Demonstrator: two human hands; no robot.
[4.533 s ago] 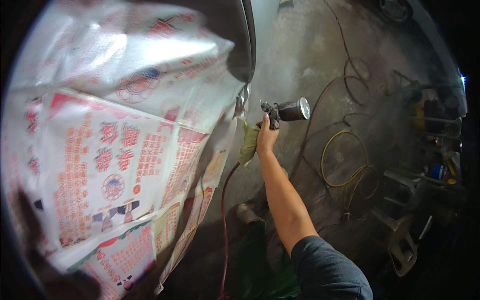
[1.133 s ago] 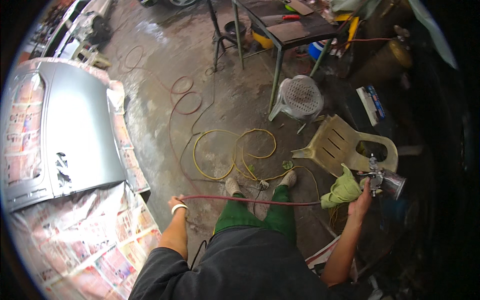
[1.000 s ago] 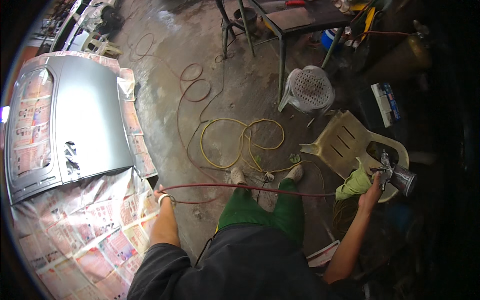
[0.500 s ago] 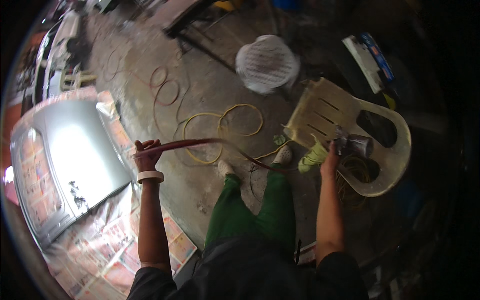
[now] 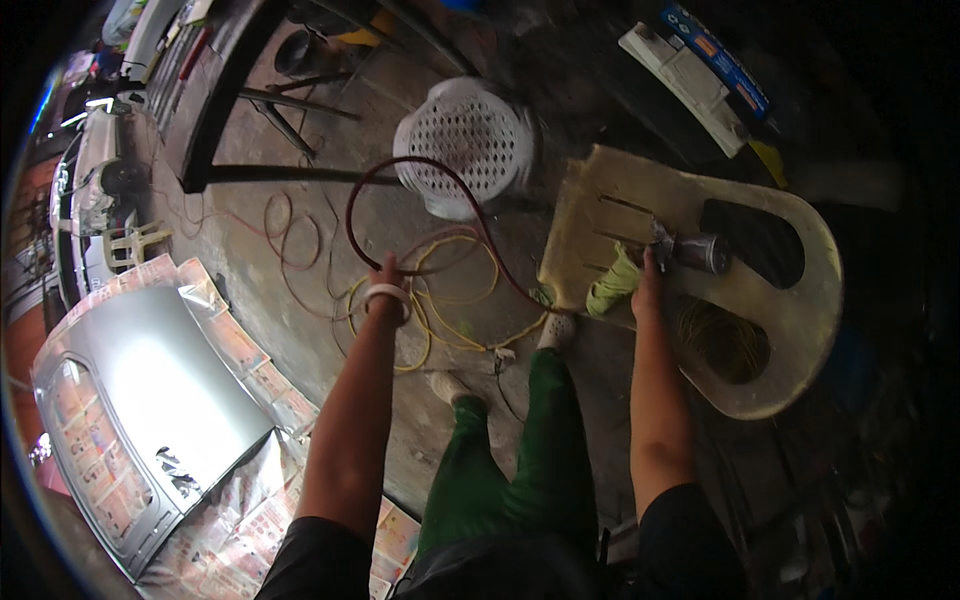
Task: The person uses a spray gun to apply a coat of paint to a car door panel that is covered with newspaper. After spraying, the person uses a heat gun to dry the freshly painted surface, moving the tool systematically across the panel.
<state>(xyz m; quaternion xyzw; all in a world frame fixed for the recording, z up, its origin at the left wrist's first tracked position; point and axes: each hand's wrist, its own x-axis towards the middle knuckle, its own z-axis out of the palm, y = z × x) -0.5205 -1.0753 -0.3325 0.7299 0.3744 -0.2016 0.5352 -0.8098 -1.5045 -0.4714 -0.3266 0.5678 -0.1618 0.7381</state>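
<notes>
My left hand, with a pale band at the wrist, is closed around a dark red hose. From there the hose loops up past the white stool and drops toward the cloth on the right. My right hand grips a spray gun with a dark, see-through cup pointing right; its handle is hidden by my fingers. Against that hand hangs a yellow-green cloth. To the left lies a silver car panel, shiny under a bright light and bordered with newspaper.
A worn plastic chair is on the right, under the spray gun. Farther off stands a white perforated stool. Coiled yellow hose lies on the floor near my feet. A dark metal-framed table stands at the far left.
My left hand has moved right and slightly up, closing from spread fingers onto the hose. The hose has swung into a high loop. My view has shifted; the right hand still holds the spray gun.
</notes>
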